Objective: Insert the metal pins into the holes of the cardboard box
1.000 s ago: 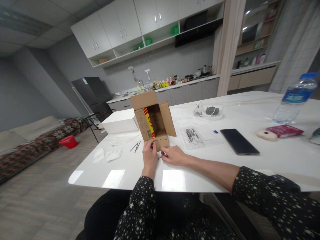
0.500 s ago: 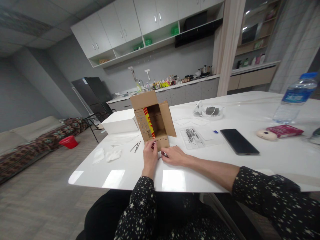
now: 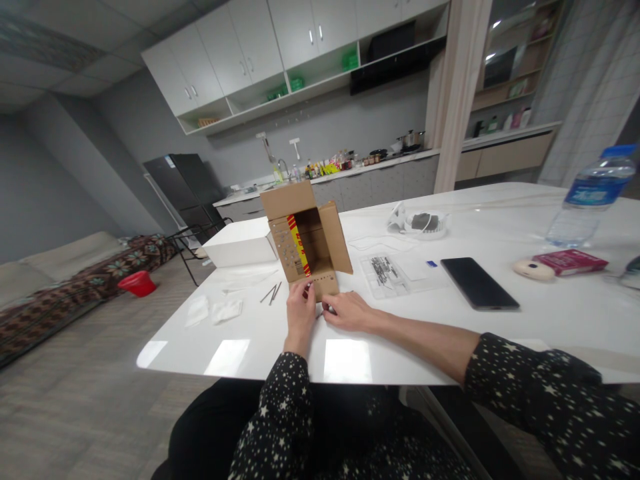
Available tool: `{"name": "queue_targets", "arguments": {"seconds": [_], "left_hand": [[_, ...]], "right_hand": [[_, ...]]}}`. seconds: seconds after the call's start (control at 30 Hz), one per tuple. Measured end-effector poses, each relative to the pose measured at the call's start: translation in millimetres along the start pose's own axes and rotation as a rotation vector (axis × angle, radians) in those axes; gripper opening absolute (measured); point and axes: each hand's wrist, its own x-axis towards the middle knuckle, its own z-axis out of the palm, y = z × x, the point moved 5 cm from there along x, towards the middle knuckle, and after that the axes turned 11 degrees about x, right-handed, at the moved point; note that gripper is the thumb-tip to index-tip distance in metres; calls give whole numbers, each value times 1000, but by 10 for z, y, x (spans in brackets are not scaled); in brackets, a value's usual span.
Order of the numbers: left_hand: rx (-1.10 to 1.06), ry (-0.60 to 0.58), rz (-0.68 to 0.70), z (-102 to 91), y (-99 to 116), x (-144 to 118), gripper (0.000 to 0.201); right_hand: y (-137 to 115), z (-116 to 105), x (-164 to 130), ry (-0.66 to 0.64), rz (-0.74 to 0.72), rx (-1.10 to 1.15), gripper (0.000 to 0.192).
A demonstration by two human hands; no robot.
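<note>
Working at the near edge of a white tabletop, a person keeps both hands at the lower flap of an open cardboard box, their pose all but unchanged from half a second earlier; the box has not shifted. The left hand has its fingers bent together at the flap's left side. Those of the right hand curl at its near edge, a small dark piece showing below them. Whether either hand grips anything is too small to tell.

The glossy tabletop fills the middle of a grey-walled room, with kitchen cabinets beyond its far edge, and a sofa and red bucket off its left edge.

A white box sits by the left edge, two dark rods and folded tissues nearer the near left corner. Right of the cardboard box lie a clear case of small metal pieces and a phone; a water bottle stands toward the right edge. The left hand covers part of the flap, and the cardboard box blocks the tabletop behind it.
</note>
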Motion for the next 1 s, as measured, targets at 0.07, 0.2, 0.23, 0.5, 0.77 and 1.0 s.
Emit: {"name": "queue_targets", "arguments": {"seconds": [0.07,0.2,0.23,0.5,0.77,1.0], "left_hand": [[3,-4,0,5,-6,1,22],[18,-10,7,16,-19,3,22],[22,-13,8,21,-23,3,22],[20,-7,10,30,-31,6,21],[22,-16,1,14,-3,0,21],[27,-17,-8,14,-14,3,22]], "right_hand": [[-2,-2,0,3,-5,1,21],[-3,-1,0,-1,3,2,22],[-3,-1,0,-2,6,1,22],[-2,2,-1,0,7,0,21],[4,-1,0,2,-2,-2,21],[12,11,3,0,0,-9,22]]}}
